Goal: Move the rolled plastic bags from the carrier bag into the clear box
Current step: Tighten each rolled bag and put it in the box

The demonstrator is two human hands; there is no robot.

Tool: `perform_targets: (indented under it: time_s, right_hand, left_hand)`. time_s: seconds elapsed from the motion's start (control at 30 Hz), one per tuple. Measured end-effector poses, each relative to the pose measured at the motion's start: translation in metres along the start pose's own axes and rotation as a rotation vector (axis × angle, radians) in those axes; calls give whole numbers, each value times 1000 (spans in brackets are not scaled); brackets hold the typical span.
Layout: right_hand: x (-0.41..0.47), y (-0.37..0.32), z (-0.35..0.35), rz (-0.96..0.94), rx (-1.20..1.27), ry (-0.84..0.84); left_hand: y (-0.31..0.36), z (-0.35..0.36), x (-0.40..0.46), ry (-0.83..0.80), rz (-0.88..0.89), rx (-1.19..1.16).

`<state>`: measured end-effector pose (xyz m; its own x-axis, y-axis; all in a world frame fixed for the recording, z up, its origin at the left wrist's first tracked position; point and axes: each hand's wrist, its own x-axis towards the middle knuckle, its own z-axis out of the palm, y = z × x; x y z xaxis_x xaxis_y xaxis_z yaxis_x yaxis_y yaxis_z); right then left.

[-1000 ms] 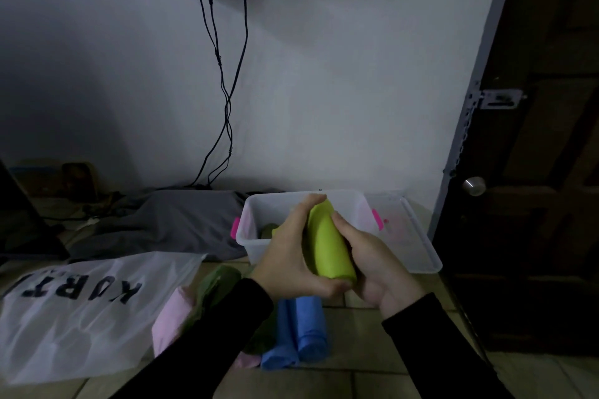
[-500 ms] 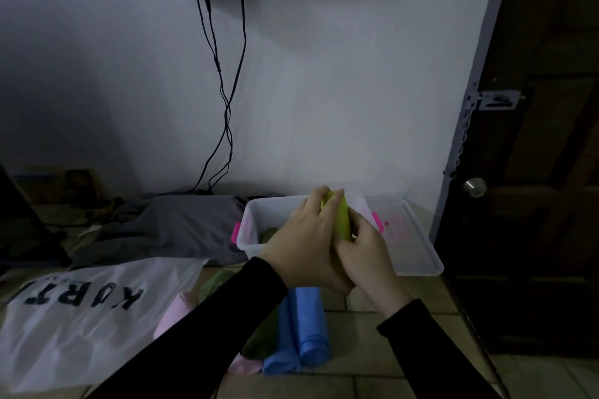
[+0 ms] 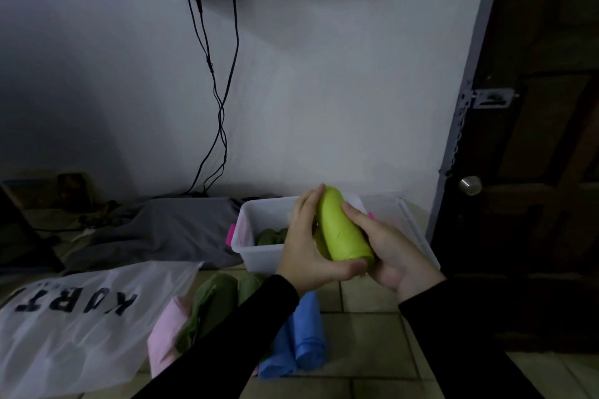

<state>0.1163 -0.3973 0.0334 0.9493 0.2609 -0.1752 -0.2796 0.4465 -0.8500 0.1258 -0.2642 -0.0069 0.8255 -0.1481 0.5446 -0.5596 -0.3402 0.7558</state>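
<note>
Both hands held one lime-green roll (image 3: 343,230) just in front of the clear box (image 3: 251,233), with the left hand (image 3: 308,249) and right hand (image 3: 389,253) curled around it. More rolls (image 3: 301,337) lay by the carrier bag (image 3: 71,327) at 7 o'clock. This looked like the carrying step; next the roll needed to go toward 12 o'clock, beside the dark green rolls (image 3: 272,236) inside.

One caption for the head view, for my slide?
Both hands hold a lime-green roll above the clear box.

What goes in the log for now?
hands: left, right grip lime roll | place: over box | stage: not in yet
</note>
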Motion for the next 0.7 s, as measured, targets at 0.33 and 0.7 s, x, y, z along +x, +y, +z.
perform_targets:
  time_s: [0.33, 0.7]
  right_hand:
    - [2, 10, 4, 36, 198, 29]
    - [31, 16, 3, -348, -34, 307]
  left_hand:
    - [-9, -12, 8, -271, -239, -294]
    - [9, -26, 27, -287, -454, -179]
